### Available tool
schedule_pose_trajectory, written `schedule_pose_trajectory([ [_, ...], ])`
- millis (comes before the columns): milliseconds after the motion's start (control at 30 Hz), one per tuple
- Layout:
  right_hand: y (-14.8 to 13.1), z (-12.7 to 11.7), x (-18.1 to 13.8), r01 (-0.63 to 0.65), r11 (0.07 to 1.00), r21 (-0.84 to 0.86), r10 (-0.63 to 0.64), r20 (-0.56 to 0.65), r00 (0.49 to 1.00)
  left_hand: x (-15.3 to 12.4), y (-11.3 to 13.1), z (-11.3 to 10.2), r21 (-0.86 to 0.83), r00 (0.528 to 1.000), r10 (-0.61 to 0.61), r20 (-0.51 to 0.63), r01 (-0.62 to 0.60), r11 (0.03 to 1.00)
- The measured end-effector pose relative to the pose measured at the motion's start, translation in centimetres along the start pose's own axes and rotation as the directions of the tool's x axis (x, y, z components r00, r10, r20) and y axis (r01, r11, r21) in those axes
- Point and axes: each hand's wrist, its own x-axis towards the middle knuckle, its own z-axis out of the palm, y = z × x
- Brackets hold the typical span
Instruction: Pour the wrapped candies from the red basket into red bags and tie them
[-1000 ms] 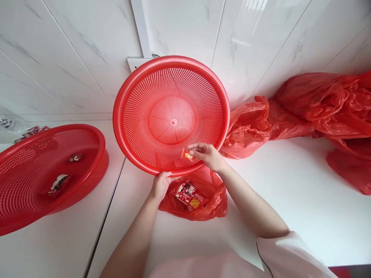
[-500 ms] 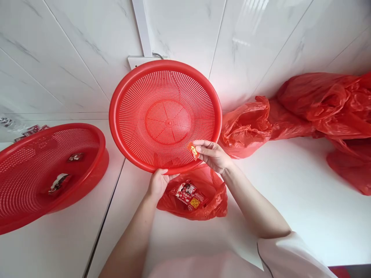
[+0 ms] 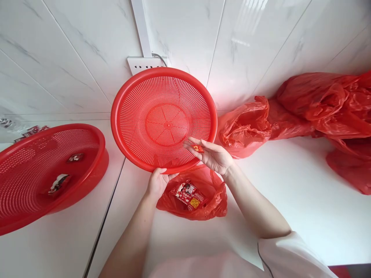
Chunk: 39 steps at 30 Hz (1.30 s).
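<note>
A red plastic colander is tilted up on its edge with its inside facing me. My left hand is closed on its near rim, thumb over the edge. In front of the colander's lower right side, my right hand holds a small red packet with yellow print. The packet lies along the outstretched fingers, near the thumb. Below the colander's rim stands an open red plastic bag with several red and white snack packets inside.
A second red colander at the left contains a few small packets. Several red plastic bags line the wall at the right. A white power strip is on the tiled wall behind the colander. A dark seam crosses the white tabletop.
The tilted colander has dropped slightly and shifted, uncovering more of the power strip. My right hand has turned from pinching the small packet to fingers stretched out with the packet lying along them.
</note>
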Motion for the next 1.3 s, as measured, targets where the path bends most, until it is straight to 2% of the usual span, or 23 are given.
schedule_pose_trajectory([
  [133,-0.1,0.1,-0.2,-0.022,0.993,-0.12,0.029,0.056,0.998,0.0,-0.1,-0.1,0.01,1.0,0.0,-0.004,0.0,1.0],
  [400,0.1,-0.3,-0.4,-0.05,0.984,-0.172,0.071,0.122,0.99,-0.1,-0.2,0.0,0.014,1.0,-0.002,0.018,0.002,1.0],
  [500,0.3,-0.3,-0.5,-0.054,0.954,-0.295,0.089,0.107,0.99,-0.2,-0.2,0.2,0.014,1.0,-0.003,0.019,0.003,1.0],
  [567,0.4,-0.3,-0.5,0.008,0.893,-0.449,0.031,0.08,0.996,-0.2,-0.2,0.3,0.017,1.0,-0.007,0.016,0.007,1.0],
  [600,0.4,-0.3,-0.5,0.064,0.828,-0.557,-0.03,0.071,0.997,-0.3,-0.2,0.3,0.021,1.0,-0.005,0.012,0.004,1.0],
  [633,0.4,-0.3,-0.5,0.128,0.724,-0.678,-0.112,0.067,0.991,-0.3,-0.3,0.3,0.024,1.0,0.002,0.006,-0.002,1.0],
  [700,0.1,-0.3,-0.6,0.208,0.396,-0.894,-0.321,0.077,0.944,-0.3,-0.4,0.3,0.029,1.0,0.028,-0.004,-0.028,0.999],
  [767,-0.5,-0.4,-0.9,0.174,0.032,-0.984,-0.475,0.138,0.869,-0.4,-0.3,0.2,0.019,0.998,0.059,-0.008,-0.059,0.998],
  [800,-0.9,-0.5,-1.2,0.142,-0.104,-0.984,-0.492,0.175,0.853,-0.4,-0.2,0.1,0.012,0.997,0.072,-0.009,-0.072,0.997],
  [833,-1.3,-0.6,-1.4,0.124,-0.196,-0.973,-0.466,0.204,0.861,-0.4,0.0,0.0,0.006,0.997,0.081,-0.01,-0.081,0.997],
  [867,-1.7,-0.7,-1.7,0.124,-0.246,-0.961,-0.404,0.218,0.888,-0.4,0.2,-0.1,0.002,0.996,0.086,-0.01,-0.086,0.996],
  [933,-2.3,-0.9,-2.1,0.158,-0.254,-0.954,-0.248,0.222,0.943,-0.5,0.6,-0.3,-0.007,0.996,0.09,-0.015,-0.09,0.996],
  [1000,-2.4,-1.0,-2.2,0.189,-0.223,-0.957,-0.19,0.232,0.954,-0.5,1.1,-0.3,-0.013,0.996,0.089,-0.014,-0.089,0.996],
  [1167,-2.1,-0.5,-2.0,0.212,-0.178,-0.961,-0.398,0.268,0.877,-1.0,2.4,0.0,0.069,0.994,0.074,0.075,-0.08,0.994],
  [1233,-2.3,-0.3,-2.1,0.229,-0.149,-0.962,-0.455,0.272,0.848,-1.4,3.4,-0.1,0.2,0.991,-0.025,0.131,-0.001,0.98],
  [1300,-2.7,-0.3,-2.4,0.223,-0.129,-0.966,-0.496,0.257,0.829,-2.2,4.6,-0.4,0.393,0.993,-0.094,0.076,0.057,0.918],
])
